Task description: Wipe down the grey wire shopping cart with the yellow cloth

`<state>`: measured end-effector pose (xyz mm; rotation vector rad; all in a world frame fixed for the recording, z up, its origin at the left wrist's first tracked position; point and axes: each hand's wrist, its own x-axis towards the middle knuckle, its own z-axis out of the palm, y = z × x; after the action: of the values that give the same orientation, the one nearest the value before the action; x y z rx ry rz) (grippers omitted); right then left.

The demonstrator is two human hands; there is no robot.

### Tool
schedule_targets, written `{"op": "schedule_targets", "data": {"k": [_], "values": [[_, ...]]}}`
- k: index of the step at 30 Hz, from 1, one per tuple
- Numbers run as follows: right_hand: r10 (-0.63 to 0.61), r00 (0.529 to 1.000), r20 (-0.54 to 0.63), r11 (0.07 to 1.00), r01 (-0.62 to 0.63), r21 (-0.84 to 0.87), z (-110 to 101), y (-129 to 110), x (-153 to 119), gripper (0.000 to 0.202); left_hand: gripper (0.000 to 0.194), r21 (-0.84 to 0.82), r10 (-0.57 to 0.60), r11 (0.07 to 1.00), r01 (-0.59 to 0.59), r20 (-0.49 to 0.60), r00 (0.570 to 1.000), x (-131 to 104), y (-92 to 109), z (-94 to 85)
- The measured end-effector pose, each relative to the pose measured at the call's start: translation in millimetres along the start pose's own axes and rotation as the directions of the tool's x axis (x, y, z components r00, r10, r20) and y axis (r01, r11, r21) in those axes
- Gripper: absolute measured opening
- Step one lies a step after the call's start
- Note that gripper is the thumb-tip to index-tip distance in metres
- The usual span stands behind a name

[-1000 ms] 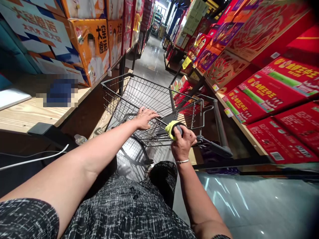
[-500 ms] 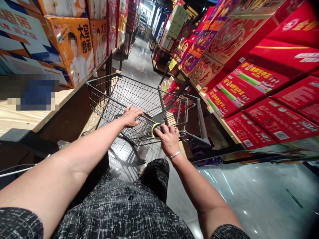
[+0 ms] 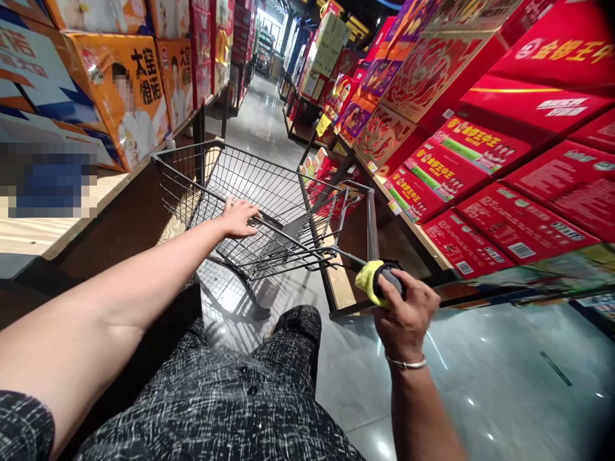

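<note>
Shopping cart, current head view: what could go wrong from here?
1. The left hand only rests on the side rim, so the cart might roll or swing.
2. The handle sits near the shelf; a swing could knock the red boxes.
3. The yellow-and-dark cloth in the right hand might snag at the handle's end.

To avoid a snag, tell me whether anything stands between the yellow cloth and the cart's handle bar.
Nothing visible does. The right hand holds the yellow cloth by the near end of the handle bar; whether they touch is unclear.
</note>
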<state>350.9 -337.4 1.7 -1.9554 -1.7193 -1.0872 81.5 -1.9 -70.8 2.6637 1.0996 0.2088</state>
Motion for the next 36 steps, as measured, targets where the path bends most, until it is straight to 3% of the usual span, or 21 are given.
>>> {"op": "schedule_targets", "data": {"k": [3, 6, 10, 14, 18, 21, 26, 31, 36], "values": [[-0.043, 0.999, 0.016, 0.999, 0.043, 0.009, 18, -21, 17, 0.039, 0.061, -0.050, 0.092, 0.995, -0.091, 0.029, 0.995, -4, 40, -1.5], [-0.114, 0.985, 0.129, 0.993, 0.110, 0.033, 32, -50, 46, 0.043, 0.066, -0.095, 0.255, 0.962, -0.255, -0.009, 0.967, -10, 85, 9.7], [-0.278, 0.890, 0.362, 0.960, 0.243, 0.141, 35, -64, 85, 0.047, 0.057, -0.135, 0.371, 0.913, -0.385, -0.118, 0.921, -15, 118, 32.2], [-0.307, 0.813, 0.495, 0.938, 0.169, 0.304, 30, -28, 109, 0.047, 0.040, -0.256, 0.352, 0.883, -0.394, -0.195, 0.915, -12, 119, 43.2], [-0.236, 0.787, 0.570, 0.883, -0.071, 0.464, 34, 20, 113, 0.038, 0.033, -0.332, 0.346, 0.851, -0.408, -0.231, 0.909, -7, 116, 47.0], [-0.156, 0.754, 0.638, 0.864, -0.208, 0.458, 38, 34, 106, 0.034, 0.030, -0.351, 0.356, 0.831, -0.431, -0.261, 0.898, -6, 118, 50.8], [-0.074, 0.727, 0.682, 0.854, -0.307, 0.420, 36, 24, 102, 0.038, 0.026, -0.348, 0.369, 0.823, -0.450, -0.275, 0.888, -8, 116, 51.7], [-0.053, 0.736, 0.675, 0.880, -0.284, 0.380, 25, 5, 101, 0.035, 0.031, -0.347, 0.373, 0.819, -0.457, -0.283, 0.884, -11, 107, 46.5], [-0.088, 0.785, 0.614, 0.886, -0.220, 0.409, 14, -30, 98, 0.032, 0.042, -0.331, 0.353, 0.836, -0.438, -0.287, 0.890, -12, 80, 38.6]]}}
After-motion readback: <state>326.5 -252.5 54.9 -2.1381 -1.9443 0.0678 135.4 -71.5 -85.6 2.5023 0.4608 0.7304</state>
